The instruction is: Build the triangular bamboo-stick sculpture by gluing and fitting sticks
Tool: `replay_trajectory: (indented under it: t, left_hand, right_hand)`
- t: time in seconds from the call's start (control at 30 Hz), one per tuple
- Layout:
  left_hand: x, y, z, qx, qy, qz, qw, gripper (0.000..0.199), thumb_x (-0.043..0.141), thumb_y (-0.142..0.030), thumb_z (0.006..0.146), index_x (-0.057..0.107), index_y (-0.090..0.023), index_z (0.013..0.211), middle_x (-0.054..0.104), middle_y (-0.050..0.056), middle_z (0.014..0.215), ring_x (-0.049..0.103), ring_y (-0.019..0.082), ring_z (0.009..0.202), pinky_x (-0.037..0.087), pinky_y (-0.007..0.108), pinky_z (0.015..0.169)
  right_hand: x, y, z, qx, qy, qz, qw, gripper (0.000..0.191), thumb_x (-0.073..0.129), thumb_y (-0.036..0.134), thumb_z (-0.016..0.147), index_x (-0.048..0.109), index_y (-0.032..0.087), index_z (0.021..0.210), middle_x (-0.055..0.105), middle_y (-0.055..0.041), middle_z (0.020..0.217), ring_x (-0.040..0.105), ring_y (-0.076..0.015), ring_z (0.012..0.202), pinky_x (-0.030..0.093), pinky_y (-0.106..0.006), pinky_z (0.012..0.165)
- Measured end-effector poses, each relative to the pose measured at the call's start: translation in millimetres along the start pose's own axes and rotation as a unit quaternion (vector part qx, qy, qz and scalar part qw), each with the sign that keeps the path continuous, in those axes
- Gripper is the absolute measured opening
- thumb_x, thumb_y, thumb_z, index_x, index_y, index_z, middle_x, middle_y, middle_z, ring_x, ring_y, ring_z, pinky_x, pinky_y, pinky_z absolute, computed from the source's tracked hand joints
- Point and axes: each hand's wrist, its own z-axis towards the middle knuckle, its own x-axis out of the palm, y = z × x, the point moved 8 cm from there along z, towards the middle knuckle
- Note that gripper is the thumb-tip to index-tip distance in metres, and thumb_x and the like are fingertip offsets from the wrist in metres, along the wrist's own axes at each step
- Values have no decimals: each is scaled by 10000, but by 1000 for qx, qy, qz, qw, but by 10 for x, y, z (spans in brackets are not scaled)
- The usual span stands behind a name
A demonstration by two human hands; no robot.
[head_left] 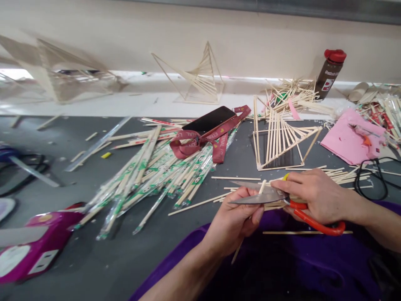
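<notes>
My left hand pinches a thin wooden stick, whose top end pokes up between the blades of a pair of scissors and whose lower end hangs below my fingers. In my right hand are the scissors, with orange handles and their blades spread around the stick. Just beyond my hands stands a model of glued sticks, a triangular frame with a fan of slats. Loose sticks lie beside and behind my right hand. One more stick rests across the dark purple cloth over my lap.
Wrapped chopsticks are heaped left of centre, with a phone and red lanyard on top. A bottle, pink paper and a glue gun are at right. Another stick model stands behind.
</notes>
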Motion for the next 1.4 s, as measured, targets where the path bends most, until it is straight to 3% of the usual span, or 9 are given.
replay_trajectory:
  t: [0.3,0.73,1.03,1.1,1.27,1.4]
  left_hand:
    - [62,-6,-1,-20,27,-28,999,326,754,-369,651,489,-179,659,388,-93,393,190,20,329,148,144,332]
    - [153,40,-13,-58,112,-53,991,425,789,-414,603,479,-152,477,286,-84,380,132,-7,306,77,146,298]
    - [153,12,-26,-69,139,-75,985,472,814,-424,591,450,-157,453,267,-93,364,120,-13,296,64,150,290]
    - [131,-4,-10,-58,121,-48,990,465,780,-425,633,439,-162,457,279,-90,356,132,-9,295,84,154,293]
    - [-80,-224,1,78,-37,38,996,210,705,-287,724,535,-165,705,581,-42,504,298,12,308,187,137,307]
    - [-134,-308,-33,126,-80,80,986,262,738,-300,696,513,-179,752,632,-35,540,409,39,319,240,135,296]
  right_hand:
    - [43,45,-14,-24,-11,3,1000,519,551,236,789,531,134,1298,677,-68,901,637,-196,760,419,-293,619]
    - [20,28,-49,-59,-25,1,998,488,529,209,817,525,145,1301,663,-55,855,574,-166,688,365,-283,598]
    - [25,-4,-23,-52,-34,-15,998,377,508,184,822,579,192,1192,678,-31,833,561,-141,642,286,-268,552]
    - [19,-10,-16,-42,-33,-24,998,357,508,195,830,587,196,1177,681,-27,826,570,-142,639,281,-269,544]
    - [22,-21,-1,11,-35,-31,999,339,521,228,829,600,181,1155,703,-38,858,613,-150,675,284,-263,530]
    - [14,22,-6,35,-43,-35,998,358,522,242,828,592,171,1172,708,-53,892,628,-157,703,317,-262,543]
